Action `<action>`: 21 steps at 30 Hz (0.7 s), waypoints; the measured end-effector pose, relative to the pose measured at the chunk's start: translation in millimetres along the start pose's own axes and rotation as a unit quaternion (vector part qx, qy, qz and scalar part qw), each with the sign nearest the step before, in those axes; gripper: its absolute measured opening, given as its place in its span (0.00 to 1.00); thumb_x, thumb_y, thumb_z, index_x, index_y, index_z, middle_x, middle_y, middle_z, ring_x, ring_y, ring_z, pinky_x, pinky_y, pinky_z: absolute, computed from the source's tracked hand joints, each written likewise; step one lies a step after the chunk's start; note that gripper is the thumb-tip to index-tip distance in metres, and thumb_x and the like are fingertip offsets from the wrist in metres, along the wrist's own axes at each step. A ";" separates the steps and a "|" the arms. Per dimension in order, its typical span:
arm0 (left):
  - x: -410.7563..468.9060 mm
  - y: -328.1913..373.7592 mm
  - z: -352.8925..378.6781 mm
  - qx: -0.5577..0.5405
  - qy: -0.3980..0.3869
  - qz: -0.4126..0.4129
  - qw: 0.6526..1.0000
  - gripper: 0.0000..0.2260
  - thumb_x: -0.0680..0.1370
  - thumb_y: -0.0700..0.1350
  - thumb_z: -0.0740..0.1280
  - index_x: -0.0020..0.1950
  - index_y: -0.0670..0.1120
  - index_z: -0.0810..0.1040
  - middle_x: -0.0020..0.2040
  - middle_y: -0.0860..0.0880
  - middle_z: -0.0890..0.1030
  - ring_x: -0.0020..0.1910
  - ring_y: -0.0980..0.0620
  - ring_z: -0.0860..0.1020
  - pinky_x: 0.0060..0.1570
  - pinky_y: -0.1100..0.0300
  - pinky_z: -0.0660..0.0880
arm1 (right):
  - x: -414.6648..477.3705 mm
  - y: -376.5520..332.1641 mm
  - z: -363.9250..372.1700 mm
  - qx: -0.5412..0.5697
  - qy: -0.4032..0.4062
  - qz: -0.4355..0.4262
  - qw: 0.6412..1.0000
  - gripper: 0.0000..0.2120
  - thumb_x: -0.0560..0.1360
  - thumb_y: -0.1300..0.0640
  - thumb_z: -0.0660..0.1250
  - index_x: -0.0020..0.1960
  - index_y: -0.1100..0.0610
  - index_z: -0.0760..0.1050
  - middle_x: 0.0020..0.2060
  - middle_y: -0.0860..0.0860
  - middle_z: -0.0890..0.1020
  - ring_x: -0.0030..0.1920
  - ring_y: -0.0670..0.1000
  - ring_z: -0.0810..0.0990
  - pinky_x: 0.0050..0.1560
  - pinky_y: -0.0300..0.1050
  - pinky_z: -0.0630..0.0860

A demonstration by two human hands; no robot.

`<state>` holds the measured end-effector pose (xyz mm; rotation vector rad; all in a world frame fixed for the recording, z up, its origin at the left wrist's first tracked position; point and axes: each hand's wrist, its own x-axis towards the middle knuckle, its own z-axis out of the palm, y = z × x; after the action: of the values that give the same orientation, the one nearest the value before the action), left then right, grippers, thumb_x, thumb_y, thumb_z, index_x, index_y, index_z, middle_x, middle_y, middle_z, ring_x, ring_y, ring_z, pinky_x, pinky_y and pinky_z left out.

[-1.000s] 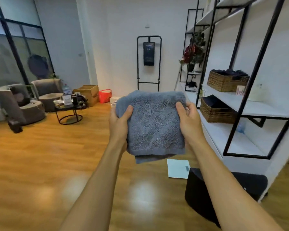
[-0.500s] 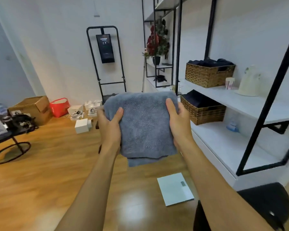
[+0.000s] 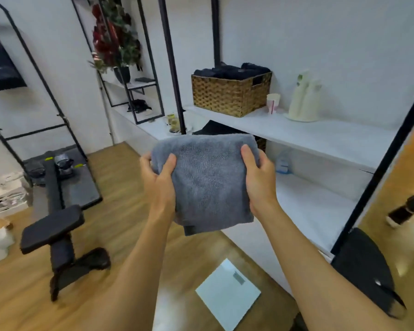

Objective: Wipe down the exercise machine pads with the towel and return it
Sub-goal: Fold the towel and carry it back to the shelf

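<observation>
I hold a folded grey towel (image 3: 207,180) up in front of me, at chest height. My left hand (image 3: 159,180) grips its left edge and my right hand (image 3: 257,179) grips its right edge, thumbs on the front face. Directly behind the towel is the white shelf unit (image 3: 325,142); a wicker basket (image 3: 230,95) filled with dark folded towels stands on its upper shelf. A second basket on the lower shelf is almost wholly hidden by the towel. The black exercise bench with its padded seat (image 3: 53,226) stands on the floor to my left.
Black shelf posts (image 3: 173,68) rise in front of the shelves. A white scale (image 3: 228,292) lies on the wood floor below my arms. A black round stool (image 3: 366,268) is at the right. A cup (image 3: 272,102) and pale bottles (image 3: 304,99) share the upper shelf.
My view has swung right and closer to the shelves; the basket and shelf are nearer and larger, and the bench has come into view at left. Both hands keep the same hold on the towel.
</observation>
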<state>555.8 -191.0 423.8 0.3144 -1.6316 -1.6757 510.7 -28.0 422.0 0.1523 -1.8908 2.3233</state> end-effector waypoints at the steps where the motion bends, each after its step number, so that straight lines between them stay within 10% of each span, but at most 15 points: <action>1: 17.3 -16.7 8.3 -0.010 -0.028 -0.010 1.000 0.10 0.78 0.46 0.68 0.57 0.45 0.71 0.47 0.51 0.77 0.42 0.59 0.78 0.42 0.66 0.75 | 12.9 10.7 3.0 -0.006 0.029 0.006 1.000 0.10 0.77 0.43 0.64 0.50 0.49 0.78 0.47 0.48 0.84 0.48 0.44 0.82 0.52 0.45 0.79; 5: 76.2 -72.1 45.1 -0.015 -0.125 -0.036 0.991 0.14 0.77 0.49 0.69 0.58 0.45 0.71 0.51 0.46 0.79 0.49 0.50 0.79 0.49 0.55 0.78 | 54.8 42.1 10.0 -0.025 0.143 0.026 0.989 0.12 0.77 0.43 0.65 0.52 0.51 0.78 0.48 0.47 0.83 0.49 0.45 0.81 0.54 0.45 0.78; 14: 115.0 -189.1 142.2 0.025 -0.274 -0.076 0.959 0.14 0.78 0.49 0.67 0.61 0.48 0.69 0.54 0.54 0.77 0.52 0.59 0.76 0.49 0.75 0.71 | 122.5 134.1 -33.6 -0.045 0.313 0.062 0.947 0.12 0.77 0.45 0.66 0.44 0.53 0.76 0.42 0.49 0.81 0.45 0.49 0.78 0.51 0.51 0.76; 21: 101.9 -344.1 253.4 0.054 -0.395 -0.106 0.911 0.13 0.78 0.40 0.64 0.62 0.47 0.70 0.52 0.53 0.79 0.52 0.53 0.77 0.49 0.62 0.73 | 196.2 253.1 -136.6 -0.049 0.384 0.128 0.913 0.11 0.79 0.47 0.65 0.44 0.54 0.76 0.48 0.55 0.82 0.49 0.53 0.79 0.55 0.52 0.76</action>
<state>204.2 -106.1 174.5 -0.1827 -2.3439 -2.0266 275.1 64.3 182.9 -0.9293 -1.6440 1.9546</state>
